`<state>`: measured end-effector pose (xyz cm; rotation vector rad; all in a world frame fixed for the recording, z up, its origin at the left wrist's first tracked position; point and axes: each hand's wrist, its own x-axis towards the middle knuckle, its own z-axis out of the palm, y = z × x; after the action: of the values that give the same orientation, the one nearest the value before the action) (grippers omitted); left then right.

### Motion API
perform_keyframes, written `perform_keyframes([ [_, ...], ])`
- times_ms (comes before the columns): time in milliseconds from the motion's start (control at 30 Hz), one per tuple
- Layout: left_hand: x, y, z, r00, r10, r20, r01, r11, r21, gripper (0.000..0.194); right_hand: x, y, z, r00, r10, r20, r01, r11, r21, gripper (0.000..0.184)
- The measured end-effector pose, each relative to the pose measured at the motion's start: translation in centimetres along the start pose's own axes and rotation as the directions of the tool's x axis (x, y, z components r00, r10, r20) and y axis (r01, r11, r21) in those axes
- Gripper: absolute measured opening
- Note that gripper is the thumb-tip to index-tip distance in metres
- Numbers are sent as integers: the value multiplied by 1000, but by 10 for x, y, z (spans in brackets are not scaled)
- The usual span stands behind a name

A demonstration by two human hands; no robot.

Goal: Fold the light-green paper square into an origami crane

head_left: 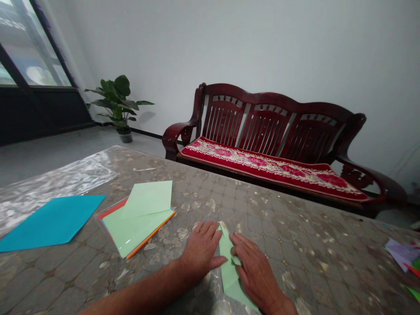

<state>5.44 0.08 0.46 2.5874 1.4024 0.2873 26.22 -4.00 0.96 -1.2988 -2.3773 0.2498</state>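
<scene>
Leftward of the folded paper (229, 274), a clear sleeve (127, 241) holds coloured sheets (141, 226).

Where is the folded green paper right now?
In the head view, the folded green paper lies on the patterned table, low and just right of centre, between the person's left hand and right hand.

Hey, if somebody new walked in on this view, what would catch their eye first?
Probably the bright red floral runner along the seat of the dark wooden bench by the wall. Next might come the turquoise sheet, vivid on the left of the patterned table. Then, near the bottom centre, the left hand and right hand on a folded pale green paper.
</scene>
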Motion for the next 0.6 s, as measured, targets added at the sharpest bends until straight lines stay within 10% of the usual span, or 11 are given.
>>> perform_keyframes([
  [600,0,0,7,1000,10,-19,-10,1000,17,58,-1,2,6,999,29,20,-29,1000,-12,40],
])
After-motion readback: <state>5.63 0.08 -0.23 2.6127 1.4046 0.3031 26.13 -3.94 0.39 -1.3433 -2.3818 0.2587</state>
